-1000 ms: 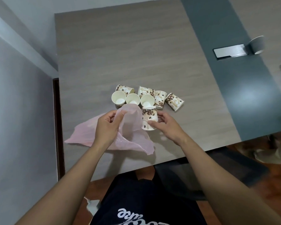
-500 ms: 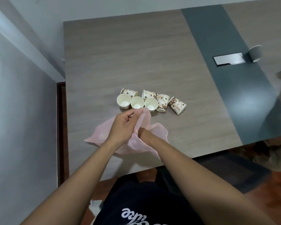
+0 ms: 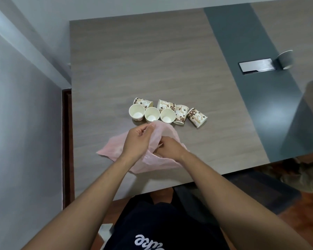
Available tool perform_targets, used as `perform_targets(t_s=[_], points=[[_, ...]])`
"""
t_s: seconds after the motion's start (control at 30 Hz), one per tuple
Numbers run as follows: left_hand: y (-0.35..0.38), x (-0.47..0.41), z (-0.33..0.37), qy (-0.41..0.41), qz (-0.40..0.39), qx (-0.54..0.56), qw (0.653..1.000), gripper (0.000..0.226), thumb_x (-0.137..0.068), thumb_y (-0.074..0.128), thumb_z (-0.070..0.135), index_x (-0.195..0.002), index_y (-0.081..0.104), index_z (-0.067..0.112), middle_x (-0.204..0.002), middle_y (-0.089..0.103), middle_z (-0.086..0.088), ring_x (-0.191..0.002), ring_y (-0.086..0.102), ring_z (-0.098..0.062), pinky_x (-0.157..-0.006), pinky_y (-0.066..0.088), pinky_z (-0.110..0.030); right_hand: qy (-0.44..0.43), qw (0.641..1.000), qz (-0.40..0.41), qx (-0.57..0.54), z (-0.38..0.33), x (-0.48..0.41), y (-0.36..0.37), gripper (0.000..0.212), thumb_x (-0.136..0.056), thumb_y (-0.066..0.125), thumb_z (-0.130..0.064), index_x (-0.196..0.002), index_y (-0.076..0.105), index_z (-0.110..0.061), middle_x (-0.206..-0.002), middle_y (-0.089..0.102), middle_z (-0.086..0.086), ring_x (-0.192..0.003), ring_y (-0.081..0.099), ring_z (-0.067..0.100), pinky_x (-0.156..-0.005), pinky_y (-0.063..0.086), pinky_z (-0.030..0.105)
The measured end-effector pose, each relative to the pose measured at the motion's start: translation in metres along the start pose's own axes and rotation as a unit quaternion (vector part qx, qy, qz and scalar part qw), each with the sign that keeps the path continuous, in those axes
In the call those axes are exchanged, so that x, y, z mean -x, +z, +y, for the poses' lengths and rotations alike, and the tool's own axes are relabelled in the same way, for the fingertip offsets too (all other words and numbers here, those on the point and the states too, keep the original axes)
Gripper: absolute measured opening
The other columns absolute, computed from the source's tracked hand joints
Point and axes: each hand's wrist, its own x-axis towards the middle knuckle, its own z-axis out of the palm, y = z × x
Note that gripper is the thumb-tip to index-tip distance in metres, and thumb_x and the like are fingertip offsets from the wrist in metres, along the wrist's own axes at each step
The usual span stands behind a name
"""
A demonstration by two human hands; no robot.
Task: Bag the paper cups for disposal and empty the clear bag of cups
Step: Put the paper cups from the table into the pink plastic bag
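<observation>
Several paper cups [image 3: 167, 115] with a brown coffee-bean print stand and lie in a cluster on the wooden table [image 3: 134, 60]; three show their white insides, and the rightmost cup [image 3: 196, 117] lies on its side. Just in front of them lies a thin pink plastic bag [image 3: 112, 150]. My left hand [image 3: 135, 141] pinches the bag's upper rim and holds the mouth up. My right hand [image 3: 170, 149] is at the bag's mouth, its fingers hidden behind the lifted rim. Whatever lies inside the bag is hidden.
A dark grey strip [image 3: 242, 60] runs across the table at the right, with a metal cover plate [image 3: 257, 65] and a grey cup [image 3: 285, 59] on its side beside it. A grey wall [image 3: 25, 123] borders the table's left edge. The table's front edge is just below my wrists.
My right hand carried a cup from beside the cluster into the pink bag, and that cup is now out of sight. My left hand has kept hold of the bag's rim.
</observation>
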Motion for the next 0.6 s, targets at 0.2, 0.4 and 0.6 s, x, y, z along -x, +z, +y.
perform_targets(t_s=[0.2,0.4,0.6], points=[[0.013,-0.013,-0.011,-0.017,0.048,-0.044,0.998,0.048,-0.108,0.061,0.050,-0.098,0.076,0.005,-0.082,0.061,0.002,-0.078,0.049,-0.012,-0.074,0.039,-0.036,0.011,0.991,0.069,-0.115,0.022,0.018,-0.088,0.022,-0.107,0.064,-0.024,-0.113,0.079,-0.008,-0.110,0.083,0.003,-0.079,0.080,0.022,-0.080,0.065,0.036],[0.030,-0.023,-0.002,-0.003,0.027,-0.057,0.998,0.048,-0.114,0.061,0.039,-0.090,0.066,-0.002,-0.073,0.041,-0.003,-0.071,0.036,-0.013,-0.068,0.029,-0.035,0.057,0.968,0.240,-0.050,0.068,-0.010,-0.140,0.023,-0.102,0.070,-0.029,-0.105,0.076,-0.008,-0.100,0.079,0.001,-0.081,0.075,0.019,-0.081,0.063,0.044],[0.039,-0.026,0.007,-0.011,0.007,-0.054,0.998,0.039,-0.115,0.061,0.036,-0.089,0.076,0.010,-0.069,0.047,0.007,-0.066,0.039,-0.007,-0.060,0.034,-0.025,0.096,0.961,0.238,0.104,0.110,-0.053,-0.153,0.061,-0.095,0.072,-0.037,-0.150,0.058,-0.015,-0.147,0.062,0.018,-0.138,0.056,0.040,-0.116,0.044,0.044]])
